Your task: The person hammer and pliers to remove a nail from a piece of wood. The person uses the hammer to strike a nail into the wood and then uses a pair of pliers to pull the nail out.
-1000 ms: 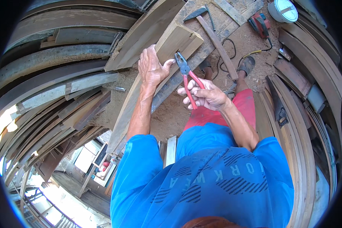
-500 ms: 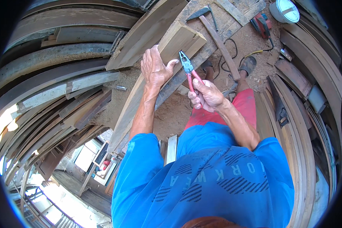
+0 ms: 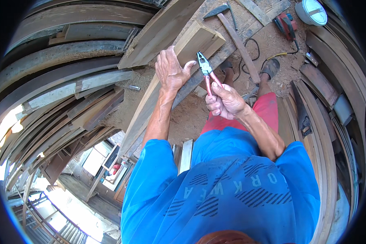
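A bare left hand [image 3: 169, 71] rested flat, fingers spread, on a long, squared, pale-brown wooden beam [image 3: 194, 41] slanting from lower left to upper centre, that hand's thumb jutting toward the tool. The bare right hand [image 3: 225, 101] gripped red-handled steel pliers [image 3: 204, 66] just beside the beam; whether their tips touched it was unclear. Doing this well seemed to call for a steadying palm, a thumb clear of the pliers' nose, and a firm grip well back from it.
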Tool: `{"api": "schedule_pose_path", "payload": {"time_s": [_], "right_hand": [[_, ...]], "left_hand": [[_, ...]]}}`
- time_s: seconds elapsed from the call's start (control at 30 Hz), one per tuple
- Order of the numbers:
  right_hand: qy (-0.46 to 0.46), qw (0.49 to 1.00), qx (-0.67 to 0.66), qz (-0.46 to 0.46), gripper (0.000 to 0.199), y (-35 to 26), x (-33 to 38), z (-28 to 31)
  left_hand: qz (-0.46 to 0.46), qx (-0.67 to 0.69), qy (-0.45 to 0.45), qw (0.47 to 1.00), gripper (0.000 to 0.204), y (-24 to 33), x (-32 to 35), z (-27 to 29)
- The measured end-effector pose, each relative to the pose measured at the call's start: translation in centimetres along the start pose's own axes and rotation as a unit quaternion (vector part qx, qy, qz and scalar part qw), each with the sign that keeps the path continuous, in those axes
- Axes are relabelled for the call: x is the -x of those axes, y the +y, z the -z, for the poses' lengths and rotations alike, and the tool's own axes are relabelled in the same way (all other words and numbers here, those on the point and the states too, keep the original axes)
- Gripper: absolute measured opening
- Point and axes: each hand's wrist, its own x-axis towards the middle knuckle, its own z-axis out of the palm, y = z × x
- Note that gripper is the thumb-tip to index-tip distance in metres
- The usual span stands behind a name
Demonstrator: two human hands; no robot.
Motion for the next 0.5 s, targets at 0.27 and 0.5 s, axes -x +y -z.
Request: {"api": "schedule_pose_path", "payload": {"time_s": [0.27, 0.5], "right_hand": [[0.029, 0.978, 0.207, 0.022, 0.031, -1.4, 0.3, 0.8], [0.052, 0.921, 0.379, 0.074, 0.03, -1.6, 0.2, 2.0]], "left_hand": [[-0.015, 0.008, 0.003, 1.0, 0.087, -0.3, 0.0, 0.0], [-0.011, 0.003, 0.005, 1.0, 0.087, 0.1, -0.4, 0.2]]}}
